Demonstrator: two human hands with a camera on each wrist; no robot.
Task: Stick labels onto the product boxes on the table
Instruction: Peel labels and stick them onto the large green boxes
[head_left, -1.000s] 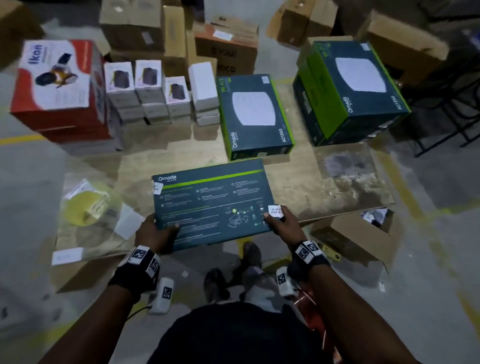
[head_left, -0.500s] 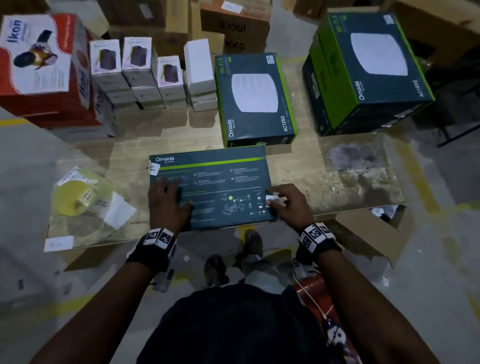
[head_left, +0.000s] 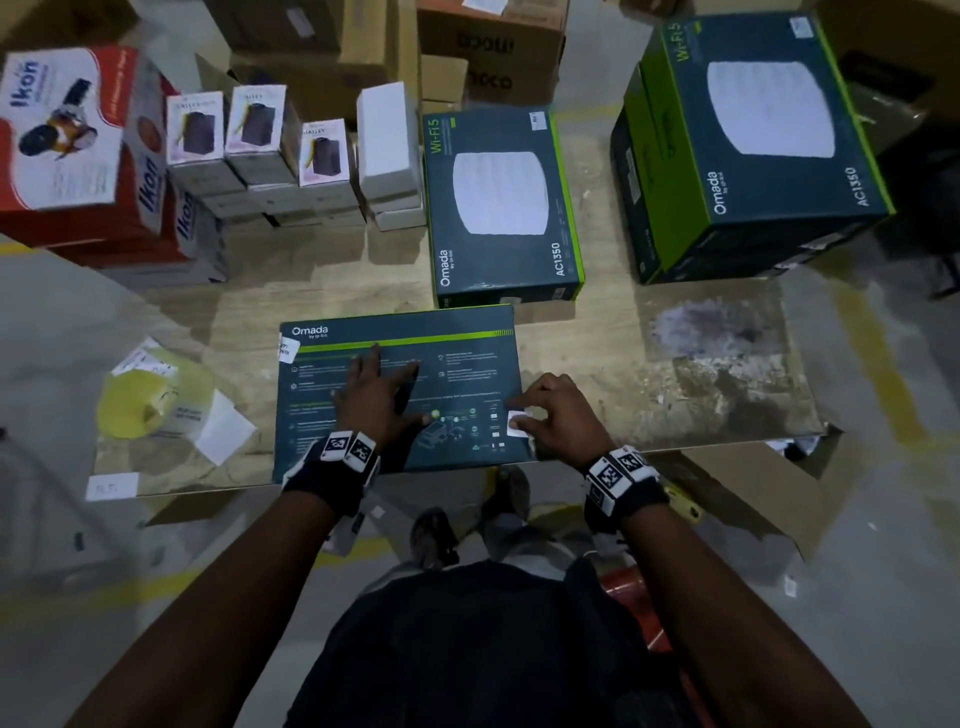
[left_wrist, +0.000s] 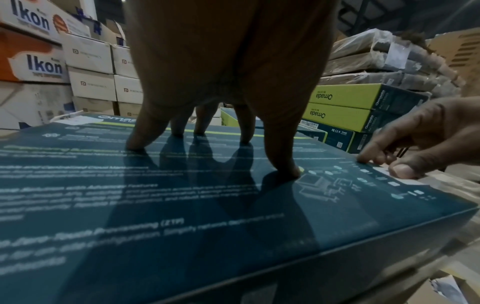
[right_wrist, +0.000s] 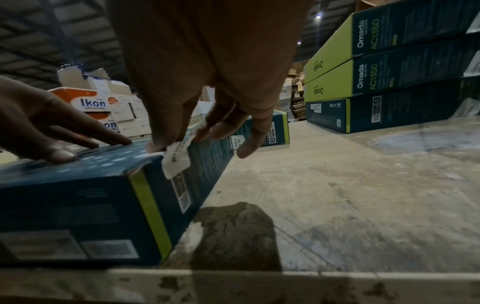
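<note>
1. A wooden table (head_left: 597, 364) is seen crowded with stacked product boxes.
2. A dark Omada box (head_left: 467, 358) is laid flat at the table's near edge.
3. The box top is pressed by the left hand (head_left: 376, 395), fingers spread apart and straight.
4. A small white label (right_wrist: 176, 159) is pinched at the box's right edge by the right hand (head_left: 558, 415), thumb and fingers curled on it.

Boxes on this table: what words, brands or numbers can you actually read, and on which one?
"Omada": flat box under both hands.
"Wi-Fi 5", "Omada", "AC1350": box behind it.
"Omada", "AC1350": stacked boxes, far right.
"Ikon": red-and-white box, far left.
White label under right hand: blurred, as is the fine print.
</note>
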